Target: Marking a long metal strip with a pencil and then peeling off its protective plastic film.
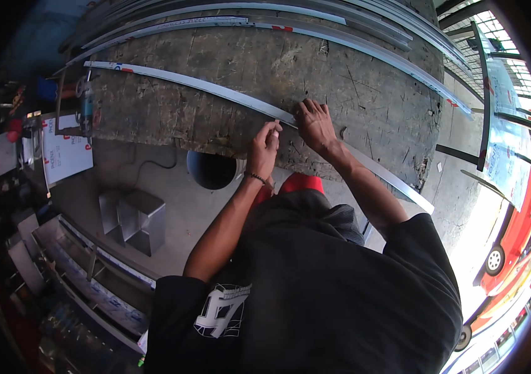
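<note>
A long, narrow metal strip [209,88], with pale film and red marks near its far-left end, lies slantwise across the worn wooden workbench [203,53]. Its right end sticks out past the bench's near edge. My right hand [315,126] is on the strip near its middle, fingers bent and closed over it. Just left of that, my left hand [263,151] is at the bench's near edge, thumb and fingers pinched together close to the strip. Whatever is in that pinch, if anything, is too small to name. A dark beaded bracelet [254,177] circles the left wrist.
More long metal profiles [365,47] lie along the bench's far side. A power tool [86,106] hangs at its left end. Below stand a round dark opening [212,169], a bent sheet-metal piece [143,219] and a metal frame [91,268]. A red vehicle [508,249] is at right.
</note>
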